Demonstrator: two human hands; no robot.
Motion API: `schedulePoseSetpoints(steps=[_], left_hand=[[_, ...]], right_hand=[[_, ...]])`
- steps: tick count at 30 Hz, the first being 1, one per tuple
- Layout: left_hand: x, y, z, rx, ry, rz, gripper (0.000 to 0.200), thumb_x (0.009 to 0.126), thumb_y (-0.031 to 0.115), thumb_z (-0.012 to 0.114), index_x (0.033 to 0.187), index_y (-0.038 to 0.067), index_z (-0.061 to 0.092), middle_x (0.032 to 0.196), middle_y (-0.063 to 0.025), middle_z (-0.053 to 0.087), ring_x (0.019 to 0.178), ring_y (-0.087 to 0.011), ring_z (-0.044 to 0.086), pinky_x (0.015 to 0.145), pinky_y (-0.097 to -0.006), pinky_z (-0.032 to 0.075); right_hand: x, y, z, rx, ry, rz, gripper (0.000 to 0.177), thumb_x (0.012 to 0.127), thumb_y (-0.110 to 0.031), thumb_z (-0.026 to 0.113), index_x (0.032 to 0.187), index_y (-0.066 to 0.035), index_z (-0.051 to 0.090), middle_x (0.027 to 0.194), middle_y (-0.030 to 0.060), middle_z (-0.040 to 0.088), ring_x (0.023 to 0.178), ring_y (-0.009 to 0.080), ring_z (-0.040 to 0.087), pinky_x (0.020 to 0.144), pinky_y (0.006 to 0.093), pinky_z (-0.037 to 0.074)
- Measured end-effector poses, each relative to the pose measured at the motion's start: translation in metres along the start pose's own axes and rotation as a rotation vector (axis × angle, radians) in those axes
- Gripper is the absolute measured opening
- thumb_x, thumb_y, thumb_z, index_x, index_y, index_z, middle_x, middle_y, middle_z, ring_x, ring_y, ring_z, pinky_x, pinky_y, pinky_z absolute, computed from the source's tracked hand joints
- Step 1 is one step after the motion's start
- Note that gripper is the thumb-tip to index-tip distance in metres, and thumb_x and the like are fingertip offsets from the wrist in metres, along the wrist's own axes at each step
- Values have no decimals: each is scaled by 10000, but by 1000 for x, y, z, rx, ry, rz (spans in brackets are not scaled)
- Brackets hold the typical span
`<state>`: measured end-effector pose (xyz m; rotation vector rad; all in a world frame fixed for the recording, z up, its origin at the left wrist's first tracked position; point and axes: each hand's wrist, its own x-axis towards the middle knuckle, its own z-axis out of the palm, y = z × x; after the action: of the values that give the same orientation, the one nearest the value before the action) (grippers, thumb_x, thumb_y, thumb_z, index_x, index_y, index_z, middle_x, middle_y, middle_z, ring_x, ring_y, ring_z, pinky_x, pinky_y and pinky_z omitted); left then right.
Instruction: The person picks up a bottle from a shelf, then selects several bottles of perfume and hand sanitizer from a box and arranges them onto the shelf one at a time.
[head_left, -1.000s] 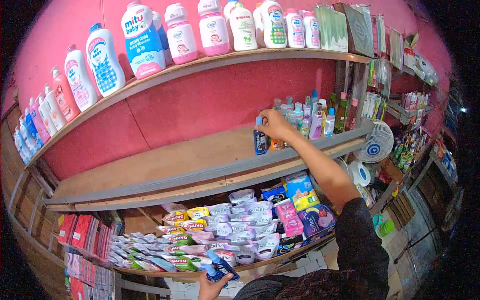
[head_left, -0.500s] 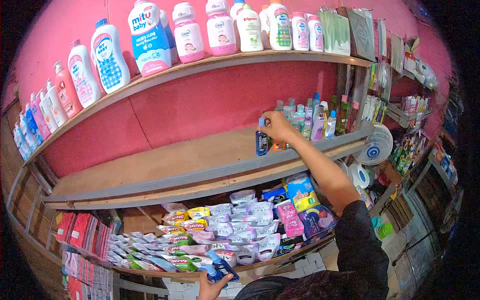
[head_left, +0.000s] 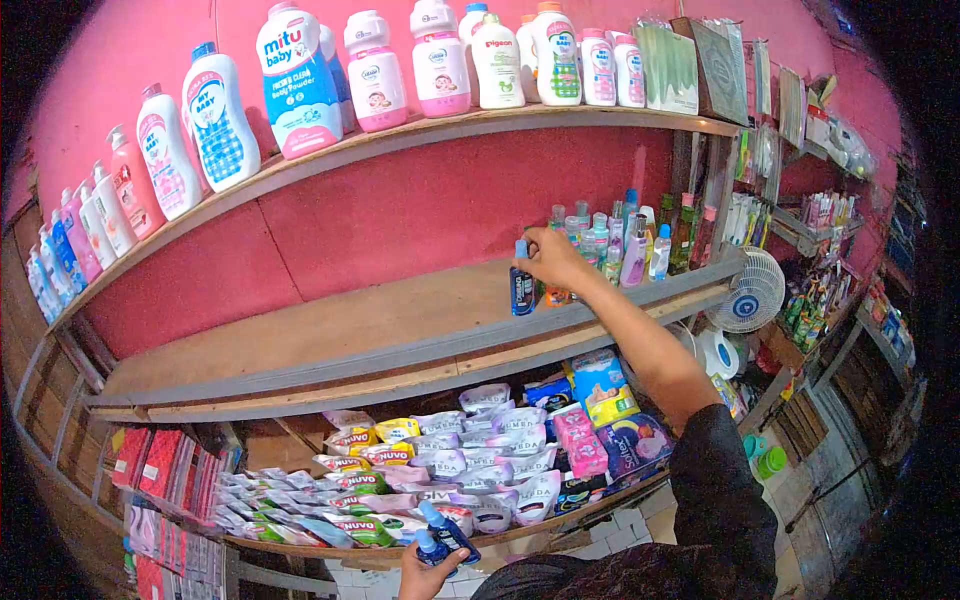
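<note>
Hands are both gripping: the right hand [head_left: 555, 262] is clasping the capped top of a small dark-blue bottle [head_left: 521, 288] standing on the middle shelf [head_left: 400, 347], at 9 o'clock of the crowded little bottles [head_left: 612, 240], while the left hand [head_left: 428, 574], at 6 o'clock, is clutching 2 matching bottles [head_left: 442, 528], which are probably light, rigid, slick plastic best held around the body.

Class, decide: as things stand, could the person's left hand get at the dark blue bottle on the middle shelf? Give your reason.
Probably not. The left hand hangs far below the middle shelf, full with two small blue bottles, and the right hand grips the dark blue bottle at its cap.
</note>
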<state>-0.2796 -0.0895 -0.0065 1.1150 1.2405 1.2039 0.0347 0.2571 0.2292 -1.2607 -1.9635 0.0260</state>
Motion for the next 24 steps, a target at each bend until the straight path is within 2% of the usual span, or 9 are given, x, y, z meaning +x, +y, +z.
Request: schedulePoseSetpoints(steps=[2,5,9,13,15,16,17,20,24], left_hand=[[2,7,0,50,2,-20,349,743,98,827,1015,-14,638,845,-46,701,748,-101,656,669,-251,533],[6,13,1,36,-14,-8,374,732,124,840,1016,-11,638,847,-33,689,747,-90,636,668,-248,525],[23,57,9,154,-19,39,405,692,190,878,948,26,609,785,26,620,689,-67,563,642,-240,492],[54,78,18,179,-5,242,447,696,182,875,996,32,578,858,25,600,763,-73,549,691,-245,482],[59,113,29,103,-79,129,429,712,161,862,1013,25,587,896,13,612,810,-81,558,733,-255,486],[67,113,35,108,-73,226,366,741,165,841,995,18,622,874,5,647,791,-76,579,737,-258,496],[76,113,38,114,-72,325,308,769,168,820,978,12,657,853,-4,681,771,-71,600,740,-261,506],[81,136,50,150,-157,322,289,789,133,798,1008,12,653,881,-4,684,790,-60,596,745,-248,502],[86,139,59,169,-202,345,313,793,116,793,1044,5,644,903,-12,681,809,-62,593,758,-249,502]], right_hand=[[-5,-7,-6,60,5,21,288,743,-159,766,910,43,647,855,224,674,820,358,667,732,426,517],[-5,-1,-5,-44,179,-117,313,742,-165,768,942,40,641,929,225,671,881,354,658,765,417,515],[-27,-60,-33,50,180,-184,316,773,-210,746,944,35,641,913,200,668,816,313,653,743,406,519],[-60,-102,-39,254,-253,-198,324,817,-233,733,1003,15,638,810,88,646,714,134,597,643,301,495],[-78,-127,-41,332,-416,-243,345,836,-251,729,1034,15,634,807,64,635,711,93,584,599,266,478],[-86,-134,-39,366,-492,-262,355,845,-260,727,1049,14,632,806,52,629,709,73,578,577,249,469],[-93,-136,-32,436,-518,-282,364,851,-262,723,1064,16,626,810,51,628,703,67,572,557,241,456],[-107,-136,-12,599,-571,-343,370,879,-257,703,1109,17,606,815,44,608,657,42,511,486,225,386],[-112,-150,-32,517,-814,-254,305,894,-249,685,1055,0,616,793,2,570,607,32,419,464,246,331]])
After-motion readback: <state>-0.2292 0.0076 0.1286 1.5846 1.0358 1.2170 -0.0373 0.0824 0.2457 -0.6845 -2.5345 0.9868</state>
